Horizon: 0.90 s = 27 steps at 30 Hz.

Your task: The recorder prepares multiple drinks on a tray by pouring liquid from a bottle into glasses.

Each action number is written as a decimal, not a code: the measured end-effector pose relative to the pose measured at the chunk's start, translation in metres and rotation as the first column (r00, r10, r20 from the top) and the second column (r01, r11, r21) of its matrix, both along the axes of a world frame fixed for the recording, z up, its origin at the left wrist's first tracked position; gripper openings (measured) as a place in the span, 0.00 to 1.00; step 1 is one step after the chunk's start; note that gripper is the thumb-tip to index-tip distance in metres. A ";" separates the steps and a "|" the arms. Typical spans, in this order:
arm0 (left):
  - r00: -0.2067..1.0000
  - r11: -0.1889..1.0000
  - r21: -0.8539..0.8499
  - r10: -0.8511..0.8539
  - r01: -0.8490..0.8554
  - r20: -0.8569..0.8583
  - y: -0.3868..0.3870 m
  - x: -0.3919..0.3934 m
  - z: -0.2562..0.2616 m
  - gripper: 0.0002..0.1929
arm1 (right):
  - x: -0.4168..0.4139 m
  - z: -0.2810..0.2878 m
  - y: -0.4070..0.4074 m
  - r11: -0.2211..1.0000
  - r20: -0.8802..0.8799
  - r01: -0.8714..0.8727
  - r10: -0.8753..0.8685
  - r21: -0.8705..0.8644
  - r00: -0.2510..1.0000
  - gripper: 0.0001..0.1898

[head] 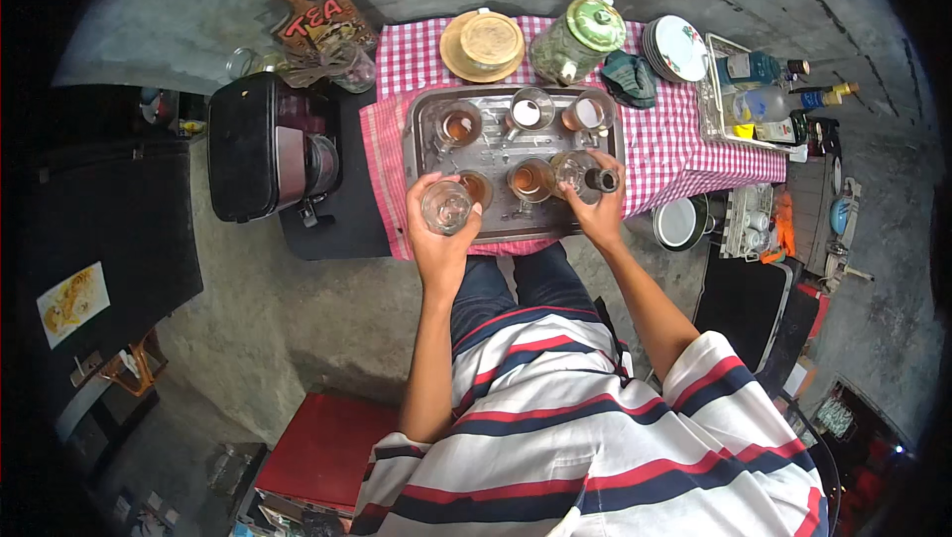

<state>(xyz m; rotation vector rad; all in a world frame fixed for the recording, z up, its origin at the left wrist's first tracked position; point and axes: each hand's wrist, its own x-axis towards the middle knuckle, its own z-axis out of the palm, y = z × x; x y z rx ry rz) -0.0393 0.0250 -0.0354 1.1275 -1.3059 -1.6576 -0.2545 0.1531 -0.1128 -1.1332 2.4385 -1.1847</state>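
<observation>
My left hand (440,247) grips a clear glass (446,207) above the near left part of a metal tray (494,154). Behind that glass, a cup of brown liquid (476,190) is partly hidden. My right hand (596,211) is closed around a clear glass vessel (571,169) at the tray's near right; a dark round neck or stopper (607,180) shows beside its fingers. Between the hands stands a glass mug of brown liquid (530,178). Along the tray's far side are three more glass mugs, at left (459,125), middle (529,111) and right (588,114).
Beyond the tray are a lidded container on a plate (491,39), a green lidded pot (587,27), a dark cloth (629,79) and stacked plates (678,48). A basket of bottles (710,109) stands right, a black appliance (242,146) left, and a pot (675,223) below the table's right edge.
</observation>
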 end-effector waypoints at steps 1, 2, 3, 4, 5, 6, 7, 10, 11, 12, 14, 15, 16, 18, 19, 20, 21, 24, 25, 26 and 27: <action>1.000 1.000 0.016 0.020 -0.019 -0.010 0.005 -0.006 0.001 0.30 | 0.002 0.000 0.000 1.000 0.005 0.005 -0.005 -0.001 1.000 0.35; 0.999 0.999 0.031 0.040 -0.039 -0.019 0.009 -0.012 0.002 0.30 | 0.005 0.000 0.001 1.000 0.014 0.015 -0.015 -0.003 1.000 0.35; 0.999 0.999 0.030 0.031 -0.031 -0.016 0.014 -0.018 0.003 0.30 | 0.005 0.001 0.003 1.000 0.020 0.030 -0.030 -0.005 0.999 0.35; 0.999 0.999 0.034 0.034 -0.033 -0.018 0.019 -0.023 0.005 0.30 | 0.003 -0.001 0.001 1.000 -0.007 0.020 -0.020 0.015 1.000 0.36; 0.999 0.999 0.037 0.037 -0.036 -0.020 0.023 -0.029 0.006 0.30 | 0.002 -0.001 0.001 1.000 -0.002 0.027 -0.027 0.014 1.000 0.36; 0.999 0.999 0.034 0.029 -0.029 -0.016 0.027 -0.034 0.007 0.30 | 0.002 -0.003 0.001 0.999 0.008 0.029 -0.029 0.014 1.000 0.36; 0.999 0.998 0.042 0.039 -0.038 -0.008 0.031 -0.039 0.009 0.29 | 0.002 -0.004 0.001 0.999 0.019 0.030 -0.030 0.013 0.999 0.36; 0.993 0.992 0.044 0.121 -0.121 0.005 0.046 -0.054 0.012 0.29 | 0.002 -0.007 0.002 0.999 0.013 0.037 -0.037 -0.019 0.999 0.36; 0.981 0.980 0.048 0.194 -0.194 0.001 0.051 -0.059 0.013 0.29 | 0.002 -0.008 0.001 0.999 -0.001 0.038 -0.039 -0.028 0.999 0.36; 0.981 0.980 0.041 0.195 -0.195 0.008 0.058 -0.065 0.014 0.29 | 0.003 -0.006 0.001 0.999 0.007 0.037 -0.037 -0.033 0.999 0.36; 0.955 0.955 0.022 0.295 -0.295 0.018 0.071 -0.075 0.018 0.28 | 0.003 -0.003 0.001 0.999 0.015 0.038 -0.038 -0.007 0.999 0.36; 0.955 0.955 0.012 0.297 -0.297 0.021 0.076 -0.079 0.020 0.28 | 0.002 -0.004 0.001 0.999 0.021 0.036 -0.036 -0.015 0.999 0.36; 0.958 0.959 0.006 0.285 -0.285 0.019 0.082 -0.082 0.022 0.27 | 0.000 -0.005 0.002 1.000 0.030 0.025 -0.024 -0.019 0.999 0.36; 0.965 0.966 -0.028 0.259 -0.259 0.032 0.090 -0.085 0.023 0.27 | 0.000 -0.005 0.003 0.999 0.043 0.017 -0.015 -0.034 0.999 0.35; 0.966 0.966 -0.039 0.256 -0.255 0.032 0.093 -0.086 0.024 0.27 | -0.001 -0.004 0.003 0.999 0.050 0.010 -0.008 -0.034 0.999 0.35; 0.967 0.967 -0.038 0.252 -0.250 0.035 0.095 -0.087 0.026 0.27 | -0.001 -0.003 0.003 0.999 0.056 0.004 -0.002 -0.034 0.998 0.35; 0.968 0.969 -0.039 0.246 -0.245 0.038 0.097 -0.087 0.028 0.27 | -0.002 -0.004 0.004 0.999 0.059 0.010 -0.007 -0.046 0.998 0.35; 0.969 0.969 -0.040 0.244 -0.243 0.042 0.103 -0.088 0.035 0.27 | -0.003 -0.006 0.005 0.999 0.042 -0.001 0.003 -0.052 0.999 0.36; 0.971 0.971 -0.052 0.237 -0.235 0.038 0.103 -0.088 0.037 0.27 | -0.003 -0.006 0.005 0.998 0.042 0.007 -0.004 -0.065 0.999 0.36; 0.972 0.972 -0.056 0.230 -0.228 0.041 0.102 -0.088 0.038 0.27 | -0.003 -0.005 0.004 0.999 0.045 0.002 0.000 -0.051 0.999 0.35; 0.972 0.972 -0.057 0.229 -0.227 0.045 0.103 -0.089 0.041 0.27 | -0.005 -0.004 0.005 0.999 0.049 -0.009 0.010 -0.033 0.999 0.35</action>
